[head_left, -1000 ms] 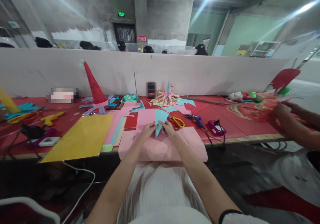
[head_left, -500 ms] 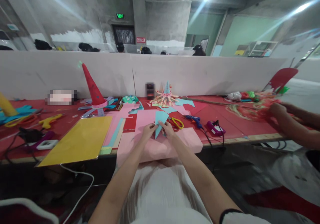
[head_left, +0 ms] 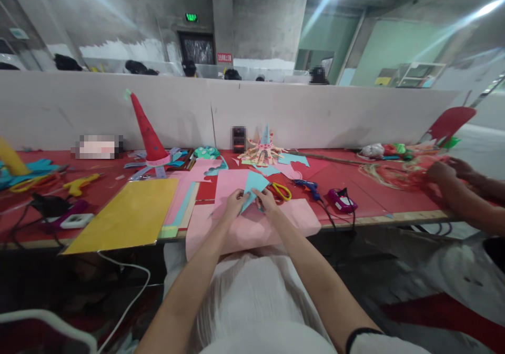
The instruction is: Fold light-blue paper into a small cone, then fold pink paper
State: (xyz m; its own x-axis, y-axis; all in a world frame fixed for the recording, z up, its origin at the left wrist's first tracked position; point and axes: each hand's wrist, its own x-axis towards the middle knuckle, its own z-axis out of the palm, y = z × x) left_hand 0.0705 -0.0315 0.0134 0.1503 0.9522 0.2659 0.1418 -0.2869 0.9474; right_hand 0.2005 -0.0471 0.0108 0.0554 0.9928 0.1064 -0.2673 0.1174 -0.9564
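Observation:
Between my hands is a folded piece of light blue paper (head_left: 255, 182), its wide end pointing away from me and its narrow end toward me. My left hand (head_left: 235, 204) pinches its left edge. On the other side, my right hand (head_left: 265, 200) has fingers closed on the paper near its lower right. Pink paper sheets (head_left: 226, 183) lie under and around my hands, one hanging over the table's front edge. Yellow-handled scissors (head_left: 281, 191) rest just right of my right hand, their blades partly hidden.
A yellow sheet (head_left: 126, 212) overhangs the edge at left, near a red cone hat (head_left: 147, 128). A small blue cone (head_left: 266, 135) stands behind. A blue glue gun (head_left: 310, 188) and purple power strip (head_left: 342, 201) lie right. Another person's hands (head_left: 444, 172) handle reddish strands far right.
The blue paper has turned from nearly upright and edge-on to lying flatter, with more of its face showing. Both hands still hold it. The view has shifted slightly.

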